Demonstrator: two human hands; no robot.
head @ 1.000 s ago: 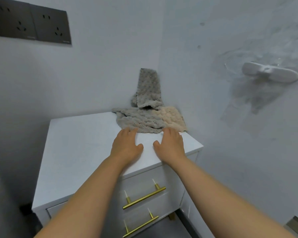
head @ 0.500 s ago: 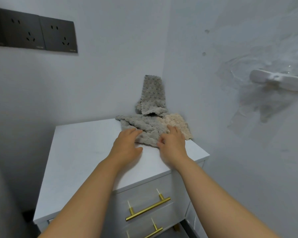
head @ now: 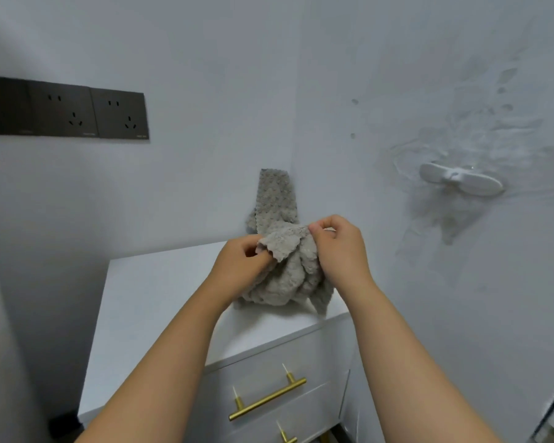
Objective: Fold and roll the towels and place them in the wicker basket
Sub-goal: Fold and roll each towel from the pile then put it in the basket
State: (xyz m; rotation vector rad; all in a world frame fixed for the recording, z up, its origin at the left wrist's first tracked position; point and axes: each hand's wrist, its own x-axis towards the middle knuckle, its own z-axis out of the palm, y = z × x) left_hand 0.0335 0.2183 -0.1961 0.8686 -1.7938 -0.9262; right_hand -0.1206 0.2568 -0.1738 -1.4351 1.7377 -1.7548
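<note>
The left hand (head: 237, 266) and right hand (head: 339, 247) each have their grip clamped on the grey towel (head: 285, 276), whose bunched bottom rests by the far right corner of the counter (head: 147, 298).

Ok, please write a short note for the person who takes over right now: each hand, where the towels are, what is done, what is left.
Left hand: pinches the top edge of the grey towel.
Right hand: pinches the same edge, further right.
The grey towel is bunched and held up, its lower part on the white cabinet.
Second grey towel: behind, leaning up in the wall corner.
Wicker basket: not in view.
Done: nothing folded or rolled.
Left: fold and roll each towel, find the basket, put them in.
</note>
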